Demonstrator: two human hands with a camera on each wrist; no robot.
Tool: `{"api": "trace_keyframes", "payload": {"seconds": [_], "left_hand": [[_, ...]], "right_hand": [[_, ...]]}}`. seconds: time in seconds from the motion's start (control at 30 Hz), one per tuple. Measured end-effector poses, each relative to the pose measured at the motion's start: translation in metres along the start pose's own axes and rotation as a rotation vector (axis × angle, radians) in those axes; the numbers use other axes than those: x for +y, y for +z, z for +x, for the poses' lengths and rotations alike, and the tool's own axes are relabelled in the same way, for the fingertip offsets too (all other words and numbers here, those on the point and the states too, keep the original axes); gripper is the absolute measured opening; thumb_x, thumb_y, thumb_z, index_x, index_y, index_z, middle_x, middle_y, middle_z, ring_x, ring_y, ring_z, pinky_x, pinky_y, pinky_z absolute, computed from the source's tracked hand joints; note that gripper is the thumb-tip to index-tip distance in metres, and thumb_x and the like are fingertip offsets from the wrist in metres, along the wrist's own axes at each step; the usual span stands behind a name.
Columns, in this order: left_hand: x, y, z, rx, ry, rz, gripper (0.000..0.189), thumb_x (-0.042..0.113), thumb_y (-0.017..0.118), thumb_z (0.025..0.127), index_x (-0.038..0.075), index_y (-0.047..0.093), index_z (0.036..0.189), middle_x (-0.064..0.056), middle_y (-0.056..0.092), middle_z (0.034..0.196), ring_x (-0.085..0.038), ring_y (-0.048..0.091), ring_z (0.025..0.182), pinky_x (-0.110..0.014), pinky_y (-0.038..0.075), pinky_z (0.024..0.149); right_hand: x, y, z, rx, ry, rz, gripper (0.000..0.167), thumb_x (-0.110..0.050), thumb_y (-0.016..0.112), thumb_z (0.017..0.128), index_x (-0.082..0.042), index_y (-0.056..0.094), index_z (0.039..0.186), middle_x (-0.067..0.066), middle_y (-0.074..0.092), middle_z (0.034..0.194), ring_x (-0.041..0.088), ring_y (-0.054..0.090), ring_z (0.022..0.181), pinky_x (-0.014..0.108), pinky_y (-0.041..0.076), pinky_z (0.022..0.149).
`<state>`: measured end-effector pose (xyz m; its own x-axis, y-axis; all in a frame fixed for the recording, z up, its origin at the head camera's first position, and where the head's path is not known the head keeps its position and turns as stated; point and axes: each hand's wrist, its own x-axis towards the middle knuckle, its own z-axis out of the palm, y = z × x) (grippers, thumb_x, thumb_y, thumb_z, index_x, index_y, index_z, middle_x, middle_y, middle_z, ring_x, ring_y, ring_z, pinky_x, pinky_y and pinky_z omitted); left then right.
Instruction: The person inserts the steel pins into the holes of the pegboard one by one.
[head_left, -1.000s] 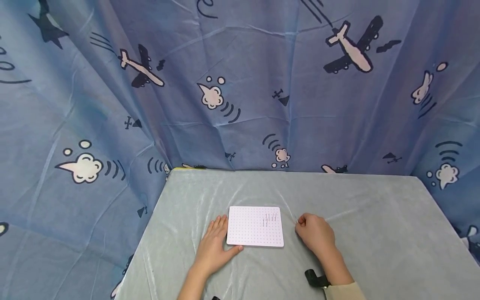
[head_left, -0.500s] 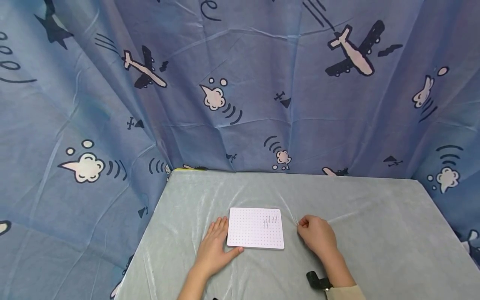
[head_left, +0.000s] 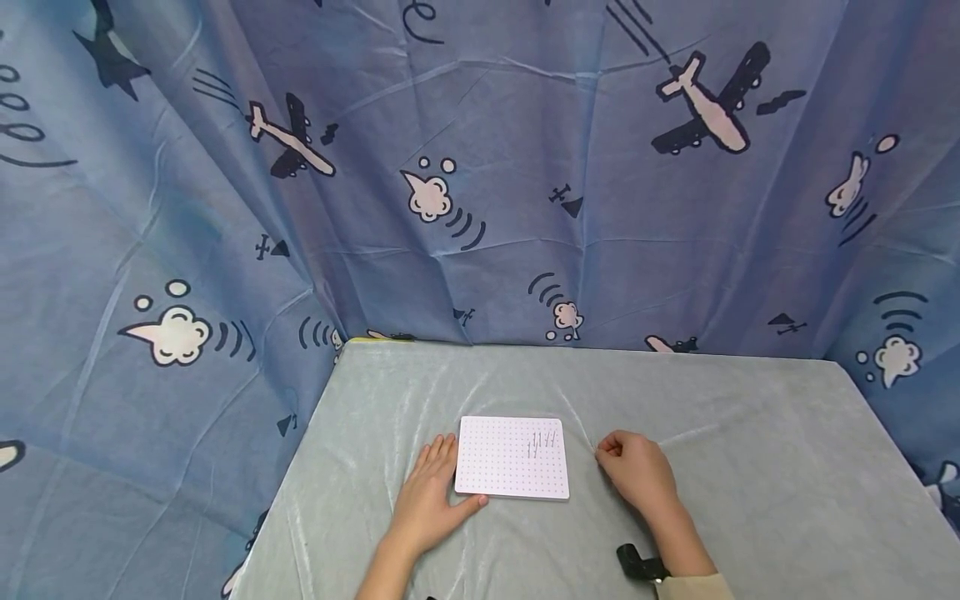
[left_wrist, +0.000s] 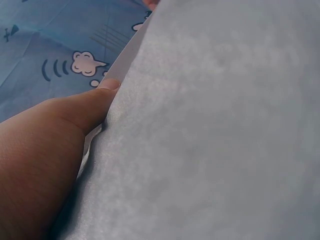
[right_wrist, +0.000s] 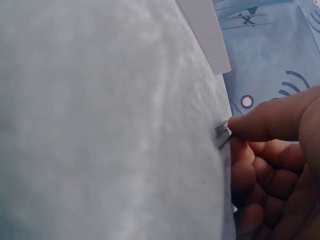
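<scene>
Left hand (left_wrist: 52, 145) touching white board (left_wrist: 127, 55), grey cloth (left_wrist: 210, 125) alongside; blue patterned curtain (left_wrist: 40, 42) beyond

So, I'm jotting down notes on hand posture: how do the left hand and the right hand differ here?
The left hand has its fingers extended, while the right hand has its fingers curled. The left hand is against the white board, thumb at its near edge; the right hand is apart from it, pinching at thin pins. Both are bare and low at the grey cloth.
</scene>
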<state>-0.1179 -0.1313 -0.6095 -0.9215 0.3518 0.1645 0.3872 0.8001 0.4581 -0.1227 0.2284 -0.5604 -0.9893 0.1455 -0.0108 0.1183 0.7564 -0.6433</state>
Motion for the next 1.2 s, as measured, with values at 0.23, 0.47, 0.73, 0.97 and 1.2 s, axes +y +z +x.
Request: {"api": "trace_keyframes", "payload": {"seconds": [0.23, 0.47, 0.73, 0.97, 1.2], "left_hand": [[0.0, -0.001, -0.001, 0.003, 0.0, -0.013, 0.11, 0.075, 0.074, 0.091, 0.001, 0.044, 0.166, -0.016, 0.042, 0.172, -0.029, 0.03, 0.164, -0.042, 0.017, 0.138], [-0.001, -0.001, 0.0, 0.002, -0.001, -0.003, 0.11, 0.075, 0.074, 0.091, 0.002, 0.043, 0.166, -0.015, 0.042, 0.172, -0.028, 0.029, 0.164, -0.042, 0.017, 0.138], [-0.001, 0.0, 0.0, -0.005, 0.0, 0.001, 0.11, 0.075, 0.073, 0.091, 0.001, 0.043, 0.166, -0.015, 0.041, 0.172, -0.028, 0.029, 0.164, -0.041, 0.016, 0.138], [-0.001, 0.0, 0.0, -0.019, -0.012, -0.005, 0.111, 0.078, 0.07, 0.091, 0.001, 0.042, 0.167, -0.014, 0.039, 0.173, -0.027, 0.027, 0.165, -0.041, 0.015, 0.138], [-0.001, -0.001, 0.001, -0.025, -0.016, -0.007, 0.111, 0.078, 0.071, 0.091, 0.002, 0.041, 0.167, -0.014, 0.038, 0.174, -0.026, 0.026, 0.165, -0.04, 0.014, 0.138]], "right_hand": [[0.002, 0.001, 0.002, 0.015, 0.026, 0.047, 0.011, -0.015, 0.072, 0.096, -0.007, 0.078, 0.093, 0.001, 0.069, 0.079, 0.018, 0.059, 0.069, 0.032, 0.049, 0.061], [-0.007, 0.003, 0.003, 0.03, -0.042, 0.134, 0.008, -0.011, 0.073, 0.102, -0.003, 0.075, 0.101, 0.004, 0.067, 0.084, 0.018, 0.058, 0.075, 0.028, 0.049, 0.064], [-0.022, 0.008, 0.001, 0.047, -0.147, 0.168, 0.005, -0.007, 0.074, 0.104, -0.003, 0.071, 0.106, 0.001, 0.064, 0.084, 0.015, 0.056, 0.076, 0.026, 0.049, 0.064], [-0.034, 0.012, -0.001, 0.055, -0.18, 0.251, 0.008, -0.008, 0.078, 0.099, -0.004, 0.072, 0.1, -0.001, 0.063, 0.08, 0.014, 0.057, 0.074, 0.024, 0.049, 0.062], [-0.045, 0.022, -0.004, 0.056, -0.176, 0.306, 0.007, -0.001, 0.077, 0.094, -0.006, 0.074, 0.097, 0.0, 0.064, 0.079, 0.014, 0.058, 0.072, 0.021, 0.05, 0.058]]}}
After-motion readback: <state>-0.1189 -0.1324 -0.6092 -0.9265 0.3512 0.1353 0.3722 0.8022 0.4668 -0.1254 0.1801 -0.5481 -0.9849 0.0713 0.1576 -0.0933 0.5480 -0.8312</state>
